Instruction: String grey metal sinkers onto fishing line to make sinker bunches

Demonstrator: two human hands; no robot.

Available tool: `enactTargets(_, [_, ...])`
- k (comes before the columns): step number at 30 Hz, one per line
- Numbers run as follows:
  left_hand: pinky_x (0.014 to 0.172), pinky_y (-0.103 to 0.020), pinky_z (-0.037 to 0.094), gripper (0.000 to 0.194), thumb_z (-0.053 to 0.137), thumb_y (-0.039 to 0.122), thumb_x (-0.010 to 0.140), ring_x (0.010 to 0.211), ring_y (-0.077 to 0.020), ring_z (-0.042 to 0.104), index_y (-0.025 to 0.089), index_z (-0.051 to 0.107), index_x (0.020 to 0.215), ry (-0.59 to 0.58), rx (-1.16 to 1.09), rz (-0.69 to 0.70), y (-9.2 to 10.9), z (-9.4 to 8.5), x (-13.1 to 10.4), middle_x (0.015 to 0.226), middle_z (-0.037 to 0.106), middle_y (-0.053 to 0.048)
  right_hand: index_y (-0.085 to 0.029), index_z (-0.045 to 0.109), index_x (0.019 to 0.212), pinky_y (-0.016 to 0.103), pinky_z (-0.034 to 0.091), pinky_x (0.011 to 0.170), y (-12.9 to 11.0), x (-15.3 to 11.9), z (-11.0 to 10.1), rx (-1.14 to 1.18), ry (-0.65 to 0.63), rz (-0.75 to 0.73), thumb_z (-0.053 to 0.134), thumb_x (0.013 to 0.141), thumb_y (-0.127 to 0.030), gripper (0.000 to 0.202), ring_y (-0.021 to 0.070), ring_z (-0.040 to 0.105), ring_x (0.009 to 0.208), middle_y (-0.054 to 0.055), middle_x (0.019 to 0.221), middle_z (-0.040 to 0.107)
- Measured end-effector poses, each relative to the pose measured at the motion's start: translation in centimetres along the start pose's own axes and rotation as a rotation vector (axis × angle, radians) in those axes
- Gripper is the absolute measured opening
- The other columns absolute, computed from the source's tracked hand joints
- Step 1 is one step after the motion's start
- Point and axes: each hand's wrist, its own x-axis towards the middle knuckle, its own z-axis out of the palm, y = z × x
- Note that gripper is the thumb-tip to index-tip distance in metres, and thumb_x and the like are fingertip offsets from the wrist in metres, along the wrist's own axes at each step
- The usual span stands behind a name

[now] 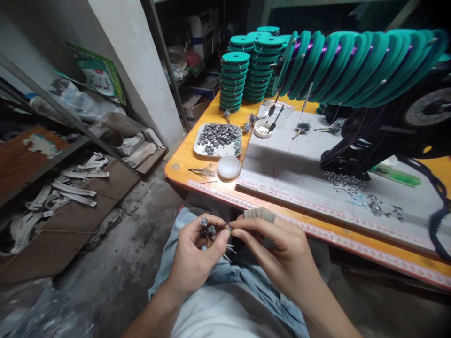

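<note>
Nearby, above the lap (229, 276), a bundle of thin strands (204, 222) is held in the curled fingers of the left hand (197, 249); a tiny dark piece (229, 227) is pinched at the fingertips of the right hand (280, 239). Beyond, a round white dish (229, 167) is set just beside a filled tray (202, 154); farther back, green spools (235, 80) are stacked.

Small workshop, yellow workbench (179, 163), stacked green spools (233, 82), tray (198, 148) of small parts (221, 135)
</note>
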Motion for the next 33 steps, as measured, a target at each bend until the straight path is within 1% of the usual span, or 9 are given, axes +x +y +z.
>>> enactTargets(3, [0.048, -0.016, 0.039, 0.011, 0.075, 0.028, 0.08, 0.053, -0.0079, 0.045, 0.018, 0.071, 0.078, 0.017, 0.019, -0.018, 0.0, 0.1, 0.1, 0.063, 0.059, 0.003, -0.025, 0.071, 0.103, 0.024, 0.049, 0.067, 0.0, 0.0, 0.0, 0.012, 0.009, -0.012, 0.067, 0.096, -0.017, 0.011, 0.013, 0.066, 0.075, -0.001, 0.091, 0.074])
enactTargets(11, [0.062, -0.022, 0.05, 0.011, 0.077, 0.029, 0.081, 0.066, -0.0139, 0.061, 0.019, 0.075, 0.079, -0.077, 0.004, -0.025, 0.2, -0.4, 0.4, 0.074, 0.072, -0.003, -0.021, 0.06, 0.127, 0.03, 0.05, 0.072, -0.5, 0.3, -1.2, -0.126, -0.173, -0.021, 0.06, 0.1, -0.026, 0.027, 0.0185, 0.063, 0.083, 0.005, 0.096, 0.067])
enactTargets(15, [0.062, -0.021, 0.048, 0.008, 0.068, 0.028, 0.09, 0.074, -0.015, 0.063, 0.021, 0.071, 0.086, -0.157, 0.127, 0.091, 0.8, -1.4, 0.6, 0.081, 0.07, -0.003, -0.016, 0.066, 0.096, 0.031, 0.045, 0.068, -0.9, 1.1, -1.1, -0.199, -0.311, -0.122, 0.052, 0.101, -0.019, 0.015, 0.02, 0.058, 0.081, 0.008, 0.088, 0.061])
enactTargets(19, [0.067, -0.023, 0.048, 0.007, 0.067, 0.018, 0.09, 0.071, -0.0137, 0.062, 0.023, 0.068, 0.085, -0.227, 0.241, 0.325, 2.2, -2.4, 0.2, 0.077, 0.069, 0.0, -0.018, 0.055, 0.069, 0.028, 0.031, 0.055, -1.7, 2.1, -1.4, -0.152, -0.332, -0.264, 0.053, 0.09, -0.011, 0.022, 0.0148, 0.043, 0.064, 0.001, 0.069, 0.047])
enactTargets(22, [0.068, -0.024, 0.047, 0.008, 0.066, 0.02, 0.091, 0.07, -0.0143, 0.061, 0.024, 0.068, 0.084, 0.011, 0.262, 0.471, 3.5, -3.7, 1.4, 0.075, 0.067, 0.001, -0.019, 0.051, 0.07, 0.027, 0.03, 0.053, -2.1, 2.6, -2.4, -0.055, -0.231, -0.281, 0.052, 0.088, -0.007, 0.021, 0.0128, 0.041, 0.061, -0.001, 0.068, 0.043])
enactTargets(25, [0.076, -0.027, 0.05, 0.01, 0.065, 0.032, 0.093, 0.081, -0.018, 0.064, 0.023, 0.068, 0.09, 0.414, 0.295, 0.553, 4.6, -5.7, 5.2, 0.085, 0.069, -0.001, -0.021, 0.052, 0.078, 0.025, 0.036, 0.056, -2.1, 2.9, -3.1, -0.03, -0.111, -0.198, 0.054, 0.09, -0.007, 0.018, 0.0125, 0.047, 0.064, -0.001, 0.072, 0.048])
enactTargets(26, [0.077, -0.029, 0.05, 0.014, 0.065, 0.036, 0.092, 0.084, -0.02, 0.065, 0.022, 0.068, 0.09, 0.422, 0.394, 0.51, 4.9, -6.3, 6.9, 0.087, 0.071, -0.003, -0.021, 0.053, 0.08, 0.025, 0.038, 0.058, -2.0, 2.9, -3.2, -0.045, -0.104, -0.182, 0.054, 0.091, -0.008, 0.017, 0.0129, 0.049, 0.065, -0.001, 0.073, 0.05])
enactTargets(30, [0.09, -0.039, 0.049, 0.031, 0.067, 0.041, 0.087, 0.101, -0.0304, 0.068, 0.018, 0.074, 0.106, 0.123, 0.924, 0.358, 5.7, -7.9, 12.7, 0.11, 0.075, -0.012, -0.019, 0.061, 0.084, 0.028, 0.04, 0.059, -1.3, 3.0, -2.3, -0.134, -0.102, -0.161, 0.052, 0.094, -0.011, 0.015, 0.0151, 0.053, 0.065, 0.001, 0.073, 0.055])
enactTargets(33, [0.1, -0.04, 0.046, 0.063, 0.076, 0.05, 0.078, 0.117, -0.0328, 0.063, 0.016, 0.066, 0.13, -0.065, 1.033, 0.374, 6.5, -7.9, 14.8, 0.129, 0.067, -0.015, -0.019, 0.064, 0.089, 0.027, 0.042, 0.06, -0.7, 2.8, -1.6, -0.153, -0.06, -0.12, 0.053, 0.094, -0.011, 0.014, 0.0154, 0.056, 0.067, 0.002, 0.075, 0.059])
